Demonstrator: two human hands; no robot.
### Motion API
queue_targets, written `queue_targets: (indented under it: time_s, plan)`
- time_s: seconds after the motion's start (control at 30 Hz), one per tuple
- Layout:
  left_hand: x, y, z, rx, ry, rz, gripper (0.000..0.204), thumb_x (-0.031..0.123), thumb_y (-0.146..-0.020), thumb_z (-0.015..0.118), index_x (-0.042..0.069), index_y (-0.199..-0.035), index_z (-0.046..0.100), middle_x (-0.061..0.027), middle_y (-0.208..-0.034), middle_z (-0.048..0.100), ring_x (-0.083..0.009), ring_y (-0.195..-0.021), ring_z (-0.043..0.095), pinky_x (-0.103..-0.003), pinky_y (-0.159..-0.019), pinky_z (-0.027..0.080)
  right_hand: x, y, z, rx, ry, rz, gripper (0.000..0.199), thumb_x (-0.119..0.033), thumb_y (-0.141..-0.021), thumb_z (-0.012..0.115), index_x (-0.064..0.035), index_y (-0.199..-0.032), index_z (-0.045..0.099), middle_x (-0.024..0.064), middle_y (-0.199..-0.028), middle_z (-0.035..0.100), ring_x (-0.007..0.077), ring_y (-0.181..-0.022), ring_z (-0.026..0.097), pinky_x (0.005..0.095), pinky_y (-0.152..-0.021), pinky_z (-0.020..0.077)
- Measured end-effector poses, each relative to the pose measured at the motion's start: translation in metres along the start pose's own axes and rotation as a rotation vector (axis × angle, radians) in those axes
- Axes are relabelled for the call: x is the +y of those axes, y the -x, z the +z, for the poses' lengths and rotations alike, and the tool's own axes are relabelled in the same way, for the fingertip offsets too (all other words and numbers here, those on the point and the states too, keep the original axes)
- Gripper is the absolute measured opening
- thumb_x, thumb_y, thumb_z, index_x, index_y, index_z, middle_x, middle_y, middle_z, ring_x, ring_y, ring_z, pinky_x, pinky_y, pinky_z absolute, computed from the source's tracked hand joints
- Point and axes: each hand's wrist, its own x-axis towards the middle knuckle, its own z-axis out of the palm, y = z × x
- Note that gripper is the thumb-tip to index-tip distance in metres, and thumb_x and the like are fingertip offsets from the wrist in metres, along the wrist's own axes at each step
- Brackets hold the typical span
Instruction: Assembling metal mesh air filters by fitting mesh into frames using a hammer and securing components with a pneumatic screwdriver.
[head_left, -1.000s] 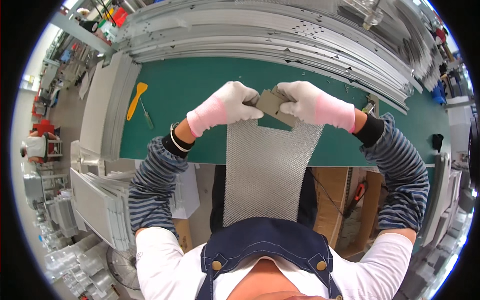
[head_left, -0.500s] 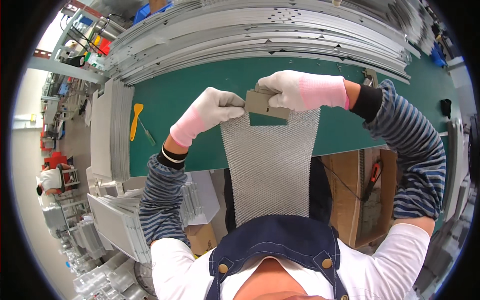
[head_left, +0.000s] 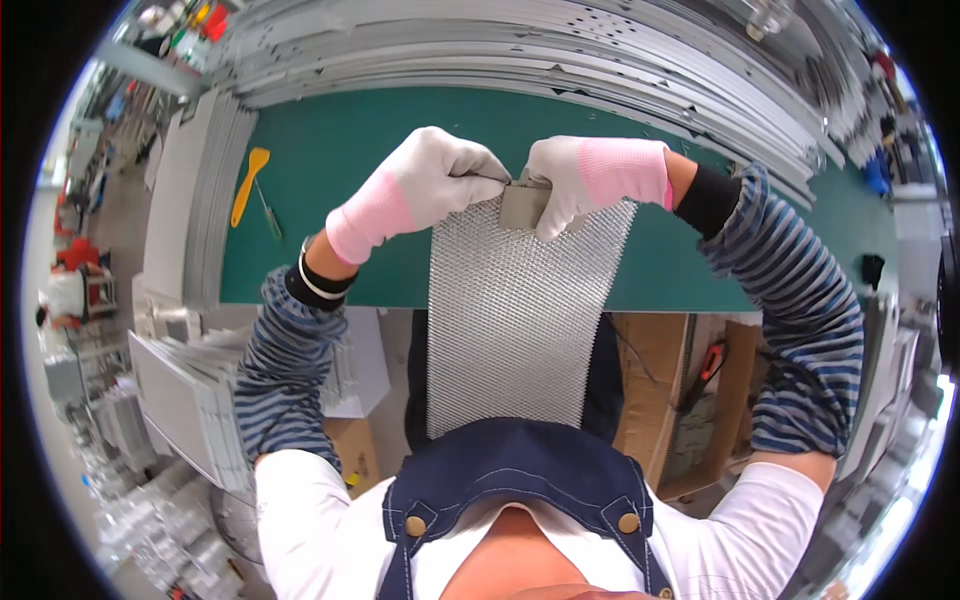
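A long sheet of silvery metal mesh [head_left: 515,315] hangs from the green bench mat [head_left: 330,150] down over my lap. My left hand [head_left: 425,190], in a white and pink glove, pinches the sheet's top left edge. My right hand [head_left: 590,180], gloved the same way, grips a small flat grey metal piece [head_left: 522,207] against the top edge of the mesh. Both hands nearly touch above the mat.
A yellow-handled scraper [head_left: 250,180] and a thin tool lie on the mat's left. Stacks of long grey metal panels [head_left: 520,50] run along the far side. More panel stacks [head_left: 185,390] stand at my left, cardboard boxes [head_left: 660,390] under the bench.
My hands and the mesh have shifted right along the mat, and the left hand has closed in beside the right at the mesh's top edge.
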Motion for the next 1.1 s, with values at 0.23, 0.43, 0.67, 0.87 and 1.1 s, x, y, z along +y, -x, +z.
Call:
queue_targets:
  time_s: [0.23,0.43,0.67,0.87,1.1]
  plan:
    - [-0.034,0.004,-0.005,0.068,0.041,0.05,0.017,0.007,-0.083,0.065,-0.003,-0.094,0.071,-0.0083,-0.076,0.07,-0.0119,-0.066,0.061,-0.026,-0.066,0.051,-0.008,-0.015,0.013,0.207,-0.014,-0.037,0.036,-0.015,-0.065,0.076,0.0052,-0.093,0.068,0.0125,-0.071,0.065,0.0204,-0.064,0.062,0.031,-0.062,0.0509]
    - [-0.03,0.01,0.0,0.099,-0.003,0.05,0.016,0.008,-0.083,0.063,-0.002,-0.092,0.072,-0.0116,-0.074,0.068,-0.0169,-0.063,0.062,-0.028,-0.067,0.052,-0.016,-0.011,0.024,0.323,0.033,-0.007,0.033,-0.02,-0.063,0.076,0.0023,-0.086,0.067,0.0141,-0.07,0.065,0.0256,-0.066,0.064,0.0332,-0.065,0.0516]
    - [-0.02,0.018,0.0,0.133,-0.078,0.139,0.015,0.009,-0.084,0.063,0.0,-0.092,0.072,-0.0115,-0.074,0.069,-0.0196,-0.067,0.066,-0.029,-0.068,0.054,-0.017,-0.015,0.011,0.036,-0.096,0.162,0.033,-0.015,-0.067,0.08,0.0049,-0.091,0.069,0.0064,-0.071,0.065,0.0146,-0.064,0.061,0.028,-0.061,0.0501]
    - [-0.022,0.018,0.002,0.137,-0.082,0.064,0.015,0.009,-0.085,0.063,0.0,-0.092,0.072,-0.0109,-0.077,0.071,-0.0197,-0.07,0.068,-0.029,-0.071,0.055,-0.024,-0.014,0.018,0.053,-0.087,0.104,0.035,-0.015,-0.069,0.08,0.0059,-0.094,0.069,0.0053,-0.073,0.065,0.011,-0.067,0.061,0.0272,-0.058,0.0503]
    - [-0.042,0.005,-0.007,0.249,-0.362,0.192,0.026,0.012,-0.08,0.067,0.001,-0.104,0.068,-0.0109,-0.09,0.07,-0.0247,-0.081,0.066,-0.035,-0.078,0.052,-0.016,-0.023,0.018,0.297,0.423,-0.077,0.073,-0.034,-0.059,0.087,0.0,-0.115,0.055,0.0148,-0.101,0.06,0.0321,-0.1,0.06,0.0411,-0.086,0.0482]
